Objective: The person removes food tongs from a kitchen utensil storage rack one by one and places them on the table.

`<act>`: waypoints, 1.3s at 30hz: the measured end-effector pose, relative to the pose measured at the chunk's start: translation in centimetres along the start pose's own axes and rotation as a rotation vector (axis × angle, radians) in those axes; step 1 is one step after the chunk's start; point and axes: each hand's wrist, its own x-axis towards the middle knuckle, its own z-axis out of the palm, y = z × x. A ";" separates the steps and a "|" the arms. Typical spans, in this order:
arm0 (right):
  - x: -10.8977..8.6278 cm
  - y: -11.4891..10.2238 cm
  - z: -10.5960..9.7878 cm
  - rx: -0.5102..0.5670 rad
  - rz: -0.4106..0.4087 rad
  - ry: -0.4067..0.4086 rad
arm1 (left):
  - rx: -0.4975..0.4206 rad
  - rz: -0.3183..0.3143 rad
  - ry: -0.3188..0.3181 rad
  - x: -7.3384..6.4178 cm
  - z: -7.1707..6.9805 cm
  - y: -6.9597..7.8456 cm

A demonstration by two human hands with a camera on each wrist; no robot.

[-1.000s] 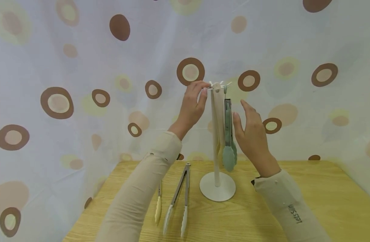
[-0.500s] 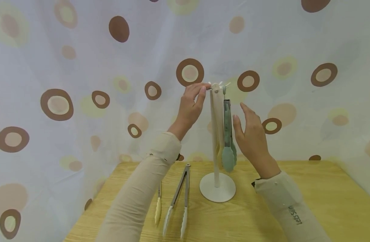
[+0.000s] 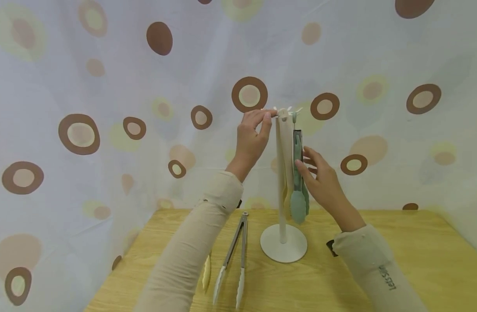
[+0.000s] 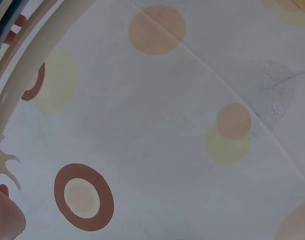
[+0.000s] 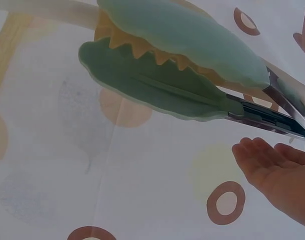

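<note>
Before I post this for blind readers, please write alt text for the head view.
A person's right hand reaches around green tongs hanging on a white stand; the left hand is at its top. White-tipped tongs lie spread on a wooden table.

Dark lettering on the right sleeve (image 3: 372, 253), set lengthwise along the forearm: reads "LetsSlim", the final letter small and not fully clear. One word, in mixed capitals and lowercase. Nothing else legible in any view.

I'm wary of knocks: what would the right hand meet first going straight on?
Likely the green tongs hanging from the stand, close by the right hand; whether the two touch is hard to judge.
</note>
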 end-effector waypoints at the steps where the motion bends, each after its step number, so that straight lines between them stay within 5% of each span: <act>1: -0.1 0.2 0.0 0.012 0.007 -0.010 | 0.002 0.000 0.005 0.0 0.0 0.0; 10: 0.0 0.9 -0.2 0.068 0.029 -0.071 | -0.003 0.011 0.043 0.0 0.3 -0.1; 28: -0.3 0.4 -0.2 0.025 -0.043 0.067 | -0.006 0.004 0.060 0.1 0.3 0.1; 39: -0.7 -0.3 -1.2 0.008 -0.008 0.105 | -0.016 -0.007 0.084 0.0 0.5 0.3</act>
